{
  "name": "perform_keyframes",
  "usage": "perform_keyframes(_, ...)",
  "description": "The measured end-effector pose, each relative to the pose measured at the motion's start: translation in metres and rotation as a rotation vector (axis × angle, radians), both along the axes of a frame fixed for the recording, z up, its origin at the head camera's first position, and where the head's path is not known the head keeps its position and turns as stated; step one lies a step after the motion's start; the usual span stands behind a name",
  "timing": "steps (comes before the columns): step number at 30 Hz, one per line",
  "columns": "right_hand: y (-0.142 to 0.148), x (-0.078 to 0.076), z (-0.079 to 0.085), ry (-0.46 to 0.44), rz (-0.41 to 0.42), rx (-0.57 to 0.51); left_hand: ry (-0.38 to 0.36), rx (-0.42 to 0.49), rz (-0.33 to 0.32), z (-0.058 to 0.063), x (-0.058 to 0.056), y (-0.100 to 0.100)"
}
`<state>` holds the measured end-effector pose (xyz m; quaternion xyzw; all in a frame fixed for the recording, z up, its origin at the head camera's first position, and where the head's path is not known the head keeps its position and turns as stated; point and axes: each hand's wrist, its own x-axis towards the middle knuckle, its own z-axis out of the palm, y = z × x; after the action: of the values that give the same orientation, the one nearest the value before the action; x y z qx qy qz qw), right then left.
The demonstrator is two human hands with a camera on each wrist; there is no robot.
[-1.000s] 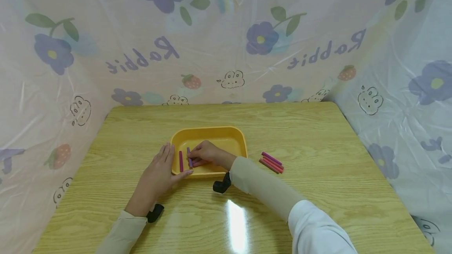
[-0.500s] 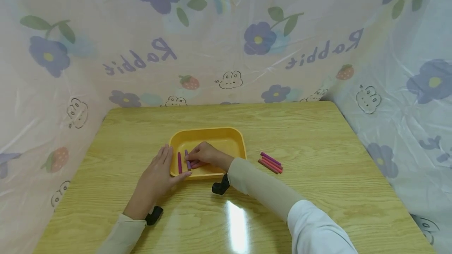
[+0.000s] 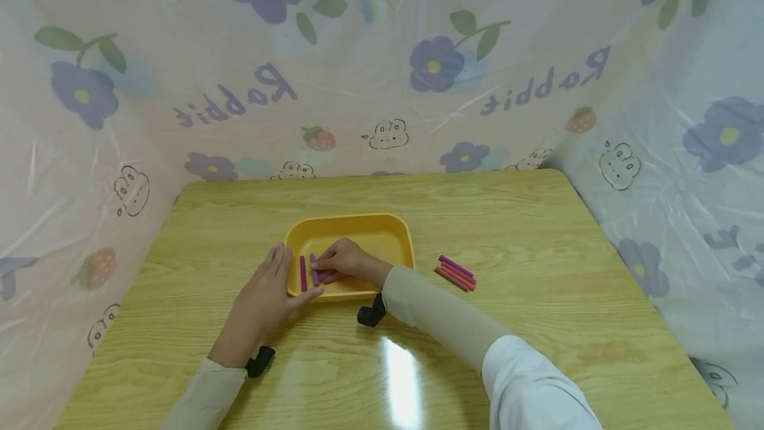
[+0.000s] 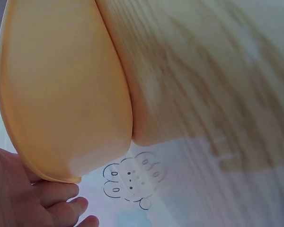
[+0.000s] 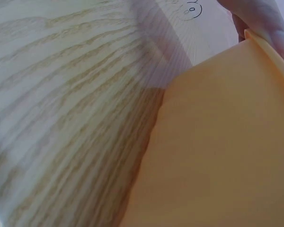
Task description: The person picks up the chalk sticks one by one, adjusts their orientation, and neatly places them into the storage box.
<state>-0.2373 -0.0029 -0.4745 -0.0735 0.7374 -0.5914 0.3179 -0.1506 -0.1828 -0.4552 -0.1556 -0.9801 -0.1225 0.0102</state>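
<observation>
A yellow tray (image 3: 382,225) stands on the table with thin coloured sticks inside. My left hand (image 3: 262,300) rests at its left end, fingers straight along the side and thumb over the near rim. In the left wrist view, its fingertips (image 4: 66,210) show past the tray's corner. My right hand (image 3: 351,261) reaches into the tray and pinches a lilac stick (image 3: 316,276) that lies nearly lengthwise to me. Just left of it, a magenta stick (image 3: 303,274) lies almost parallel. A pinkish stick (image 3: 332,277) is partly hidden under the right hand.
Right of the tray, several reddish and purple sticks (image 3: 456,274) lie side by side on the wooden table (image 3: 507,217). A patterned curtain (image 3: 334,85) hangs behind and along both sides. Black wrist mounts (image 3: 372,312) show below the tray.
The lilac stick has slid slightly left, closer to the magenta stick, with my right hand. My left hand has stayed at the tray's left end.
</observation>
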Motion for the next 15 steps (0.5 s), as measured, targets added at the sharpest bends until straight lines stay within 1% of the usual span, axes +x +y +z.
perform_keyframes(7,-0.0006,-0.0033,-0.0057,-0.027,-0.011,-0.016,-0.010,0.013,0.001,0.0009,-0.0015,0.0011)
perform_keyframes(15,-0.0003,-0.0011,-0.0016,-0.022,-0.004,-0.008,-0.010,0.002,0.003,0.0007,-0.0010,0.0002)
